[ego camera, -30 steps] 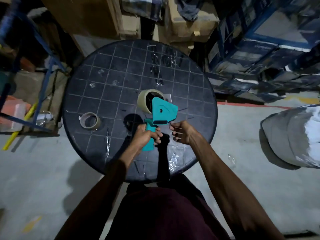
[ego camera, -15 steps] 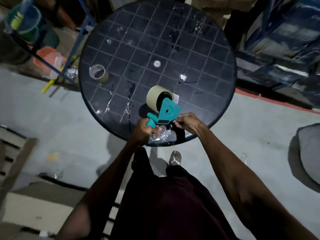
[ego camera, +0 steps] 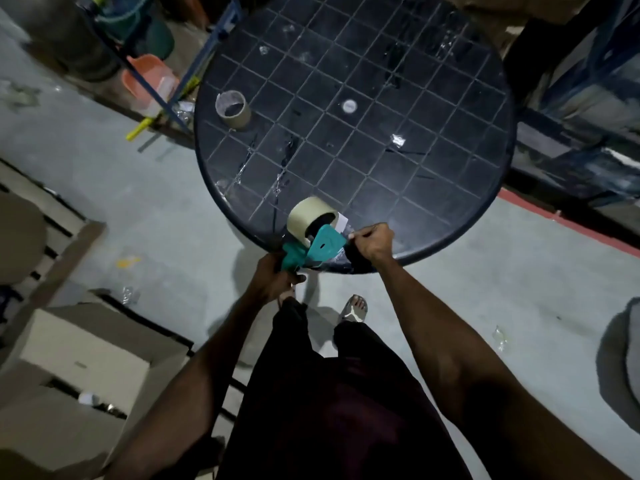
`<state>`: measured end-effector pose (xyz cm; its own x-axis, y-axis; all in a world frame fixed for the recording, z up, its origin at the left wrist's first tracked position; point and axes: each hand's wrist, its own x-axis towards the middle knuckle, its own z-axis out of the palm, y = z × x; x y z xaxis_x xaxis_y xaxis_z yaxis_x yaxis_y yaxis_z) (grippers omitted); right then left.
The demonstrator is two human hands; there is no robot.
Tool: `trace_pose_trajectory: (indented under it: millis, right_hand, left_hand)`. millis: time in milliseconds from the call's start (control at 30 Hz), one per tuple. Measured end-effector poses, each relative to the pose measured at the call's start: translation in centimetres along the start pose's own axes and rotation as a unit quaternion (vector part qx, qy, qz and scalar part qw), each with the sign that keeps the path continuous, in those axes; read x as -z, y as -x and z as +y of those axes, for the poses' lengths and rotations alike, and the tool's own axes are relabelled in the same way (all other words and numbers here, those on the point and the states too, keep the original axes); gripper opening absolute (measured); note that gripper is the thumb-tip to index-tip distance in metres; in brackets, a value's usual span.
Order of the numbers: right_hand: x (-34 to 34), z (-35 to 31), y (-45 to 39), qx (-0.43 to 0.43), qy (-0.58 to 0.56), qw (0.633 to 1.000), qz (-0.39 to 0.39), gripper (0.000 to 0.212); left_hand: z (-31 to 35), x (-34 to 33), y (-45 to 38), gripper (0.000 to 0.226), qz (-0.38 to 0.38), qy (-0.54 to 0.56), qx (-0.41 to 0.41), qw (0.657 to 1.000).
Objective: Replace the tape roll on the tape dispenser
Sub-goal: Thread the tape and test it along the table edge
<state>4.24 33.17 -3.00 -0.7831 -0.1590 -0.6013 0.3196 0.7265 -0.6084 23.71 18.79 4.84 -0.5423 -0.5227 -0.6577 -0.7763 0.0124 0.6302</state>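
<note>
The left hand grips the handle of the tape dispenser. The tape roll sits on it, over the counter edge. The right hand is closed, it seems pinching the tape end.

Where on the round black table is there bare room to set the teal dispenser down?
Widest free patch: the right half of the round black grid-top table, past the small white disc and the crumpled tape scrap. The far middle is also open. Crowded: the near edge under the teal tape dispenser and both hands, and the left rim by the empty cardboard core.
</note>
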Motion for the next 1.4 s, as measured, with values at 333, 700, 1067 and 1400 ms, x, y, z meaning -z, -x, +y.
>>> trace_pose_trajectory:
  millis: [333, 700, 1067, 1400]
  right_hand:
    - [-2.4, 1.2, 0.3, 0.079, 0.057, 0.995, 0.006, 0.02]
    - [-0.7, 4.5, 0.1, 0.351, 0.387, 0.85, -0.065, 0.039]
    - [1.1, 4.3, 2.3, 0.351, 0.593, 0.719, -0.093, 0.059]
    - [1.2, 3.2, 3.4, 0.31, 0.61, 0.723, -0.089, 0.068]
  left_hand:
    - [-6.2, -2.2, -2.6, 0.035, -0.006, -0.071, 0.006, 0.997]
    - [-2.8, -2.2, -0.9, 0.023, 0.001, -0.104, 0.0, 0.995]
    - [-3.1, -2.0, 0.7, 0.047, -0.048, -0.205, -0.064, 0.976]
    - [-5.7, -0.5, 3.3, 0.058, -0.046, -0.304, -0.025, 0.951]
